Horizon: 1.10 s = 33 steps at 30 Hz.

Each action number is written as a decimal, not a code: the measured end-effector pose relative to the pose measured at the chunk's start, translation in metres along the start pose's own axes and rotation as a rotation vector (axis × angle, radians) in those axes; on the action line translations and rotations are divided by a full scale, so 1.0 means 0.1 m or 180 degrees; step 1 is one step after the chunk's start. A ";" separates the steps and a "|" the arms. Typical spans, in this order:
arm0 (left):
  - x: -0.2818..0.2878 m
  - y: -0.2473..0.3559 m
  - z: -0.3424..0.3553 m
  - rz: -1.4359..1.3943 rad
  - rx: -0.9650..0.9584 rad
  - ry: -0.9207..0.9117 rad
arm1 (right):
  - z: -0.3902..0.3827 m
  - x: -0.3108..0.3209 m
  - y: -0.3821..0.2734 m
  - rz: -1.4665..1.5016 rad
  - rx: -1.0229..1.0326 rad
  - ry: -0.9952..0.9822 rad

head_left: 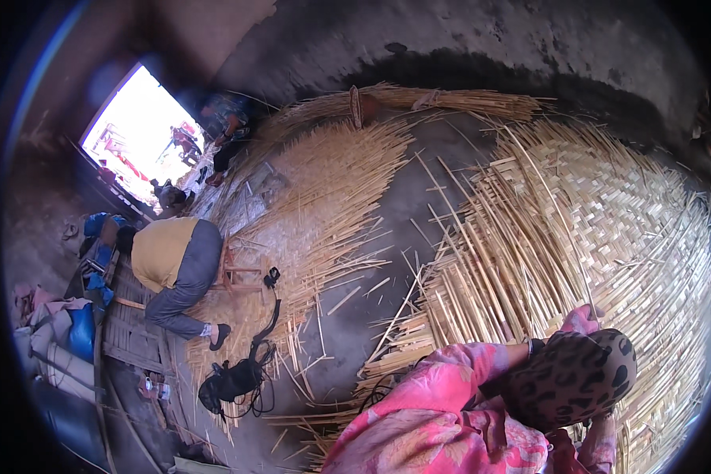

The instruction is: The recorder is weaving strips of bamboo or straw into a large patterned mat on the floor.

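A pale yellow, tightly woven mat [648, 229] with ragged edges lies at right, its long axis running near to far. The left hand [581, 319] is over it; I cannot tell either hand's grip.

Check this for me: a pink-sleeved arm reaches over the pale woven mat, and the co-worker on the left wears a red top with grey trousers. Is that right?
Not quite: the head view shows the co-worker in a yellow top, not red. The grey trousers and the pink-sleeved arm over the pale woven mat are right.
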State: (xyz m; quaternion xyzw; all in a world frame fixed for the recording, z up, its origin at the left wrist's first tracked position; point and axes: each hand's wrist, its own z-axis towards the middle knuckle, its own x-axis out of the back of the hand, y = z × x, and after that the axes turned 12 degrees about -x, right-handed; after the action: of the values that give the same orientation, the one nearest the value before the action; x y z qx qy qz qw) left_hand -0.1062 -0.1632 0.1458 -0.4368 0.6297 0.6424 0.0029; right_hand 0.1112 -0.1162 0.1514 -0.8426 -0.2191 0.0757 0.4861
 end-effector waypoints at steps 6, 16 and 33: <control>0.03 0.05 0.00 0.0045 -0.0039 0.0039 | 0.05 -0.06 -0.02 -0.0012 0.0017 -0.0125; 0.02 0.02 -0.02 0.0031 -0.0017 0.0049 | -0.01 -0.03 0.02 0.0016 -0.0002 -0.0093; 0.04 0.03 -0.03 -0.0050 -0.0074 0.0126 | 0.03 -0.19 -0.11 0.0012 0.0060 -0.0260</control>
State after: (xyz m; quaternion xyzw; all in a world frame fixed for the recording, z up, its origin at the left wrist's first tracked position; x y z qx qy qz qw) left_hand -0.1091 -0.1688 0.1467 -0.4543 0.6187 0.6408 -0.0096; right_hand 0.0897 -0.1179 0.1582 -0.8346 -0.2364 0.1130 0.4845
